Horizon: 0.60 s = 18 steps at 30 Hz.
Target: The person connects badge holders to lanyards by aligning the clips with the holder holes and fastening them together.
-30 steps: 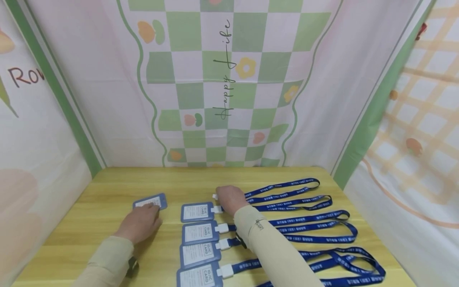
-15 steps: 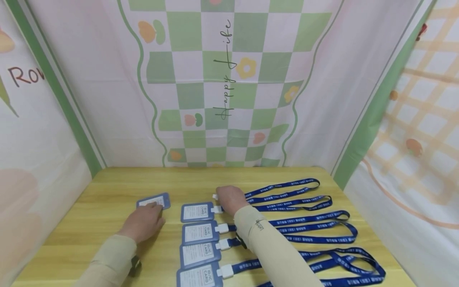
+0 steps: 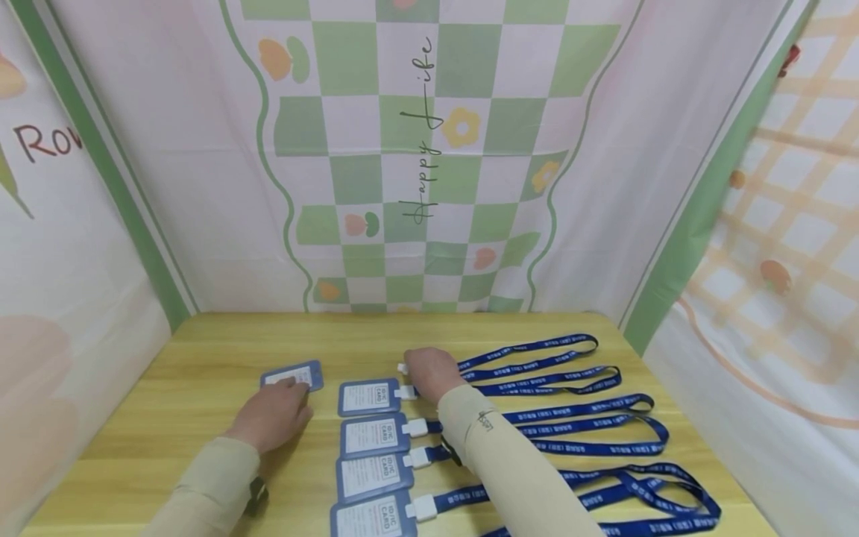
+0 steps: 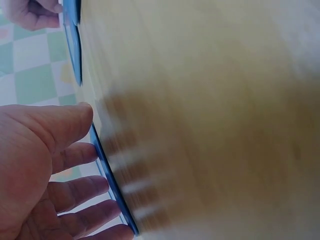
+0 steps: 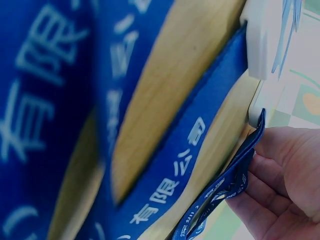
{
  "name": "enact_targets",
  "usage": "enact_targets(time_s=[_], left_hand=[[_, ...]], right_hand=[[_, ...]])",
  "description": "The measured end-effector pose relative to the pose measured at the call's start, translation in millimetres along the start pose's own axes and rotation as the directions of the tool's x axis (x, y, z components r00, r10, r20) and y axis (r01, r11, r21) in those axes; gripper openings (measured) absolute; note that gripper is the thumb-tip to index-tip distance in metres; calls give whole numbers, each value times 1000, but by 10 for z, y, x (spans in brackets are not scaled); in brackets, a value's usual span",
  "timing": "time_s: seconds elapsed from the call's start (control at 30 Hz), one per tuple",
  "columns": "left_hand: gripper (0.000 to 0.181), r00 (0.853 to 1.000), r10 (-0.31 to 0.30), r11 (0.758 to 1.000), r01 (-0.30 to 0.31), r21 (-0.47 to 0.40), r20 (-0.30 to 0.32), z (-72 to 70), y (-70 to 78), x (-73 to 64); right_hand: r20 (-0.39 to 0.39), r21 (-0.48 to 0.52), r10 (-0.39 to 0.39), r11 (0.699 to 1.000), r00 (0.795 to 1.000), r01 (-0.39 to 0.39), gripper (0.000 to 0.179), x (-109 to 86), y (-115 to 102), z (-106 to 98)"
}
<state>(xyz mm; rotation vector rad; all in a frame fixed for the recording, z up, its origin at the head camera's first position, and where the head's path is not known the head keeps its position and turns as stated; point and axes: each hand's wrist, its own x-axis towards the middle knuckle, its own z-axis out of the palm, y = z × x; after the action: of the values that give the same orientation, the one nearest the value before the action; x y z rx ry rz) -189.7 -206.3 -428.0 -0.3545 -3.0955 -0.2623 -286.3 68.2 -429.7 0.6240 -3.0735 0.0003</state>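
Observation:
My left hand [image 3: 271, 414] rests its fingers on a blue-framed ID card holder [image 3: 310, 374] lying on the table at left. In the left wrist view, the fairly straight fingers [image 4: 82, 192] touch the holder's face, and its dark edge [image 4: 114, 187] lies against the wood. No lanyard shows on this holder. My right hand [image 3: 432, 371] pinches a blue lanyard [image 3: 530, 368] just behind its white clip [image 3: 402, 368]. In the right wrist view, thumb and fingers close on the strap [image 5: 220, 187] beside the clip. The clip and that holder are apart.
Several ID card holders [image 3: 369, 435] line up down the middle, each on a white clip [image 3: 415, 426] with a blue lanyard [image 3: 590, 447] stretched to the right. My right forearm [image 3: 510, 462] crosses over some straps. Printed curtains [image 3: 429, 149] surround the wooden table [image 3: 154, 447].
The left hand has slid the card holder slightly to the right along the table. The right hand and its lanyard have stayed in place.

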Motion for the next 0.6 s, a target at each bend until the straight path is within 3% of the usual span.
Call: enact_targets(time_s=[0.33,0.6], left_hand=[[46,998,-52,999,52,-12,35,52,19,44],[46,999,-37,999,37,-12,22,76,23,71]], right_hand=[[1,-8,-7,1000,1000,7,6,-11,3,-7],[5,24,-6,1000,1000,6,7,-29,5,-19]])
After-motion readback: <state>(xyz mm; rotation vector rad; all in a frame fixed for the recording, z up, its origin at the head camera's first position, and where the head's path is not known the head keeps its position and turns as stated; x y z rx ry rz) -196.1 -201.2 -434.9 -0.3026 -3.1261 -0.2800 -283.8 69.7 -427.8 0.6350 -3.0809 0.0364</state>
